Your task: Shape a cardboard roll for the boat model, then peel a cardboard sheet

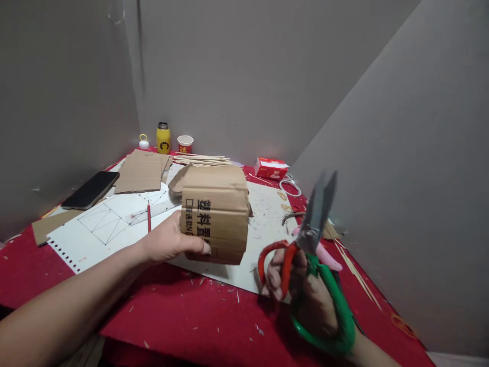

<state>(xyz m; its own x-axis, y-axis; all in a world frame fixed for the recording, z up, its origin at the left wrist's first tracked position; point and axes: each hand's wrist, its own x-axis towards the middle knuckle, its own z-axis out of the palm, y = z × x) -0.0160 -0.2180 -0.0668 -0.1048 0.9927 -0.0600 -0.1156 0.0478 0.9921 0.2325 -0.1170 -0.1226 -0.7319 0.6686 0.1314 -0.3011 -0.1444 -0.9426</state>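
Note:
My left hand [171, 240] grips a curved piece of brown cardboard [216, 214] with black printed characters, holding it up above the white sheet [114, 224] on the red table [183, 316]. My right hand [301, 290] is closed round the handles of a pair of scissors [311, 239], one handle red and one green. The grey blades point up and away, to the right of the cardboard and apart from it.
A black phone [91, 189], flat cardboard pieces [141, 171], a red pencil [148, 216] and a ruler [155, 210] lie at the left. A yellow bottle [163, 138], paper cup [185, 143], wooden sticks [202, 159] and a red box [271, 168] stand by the grey walls. A pink object lies near the scissors.

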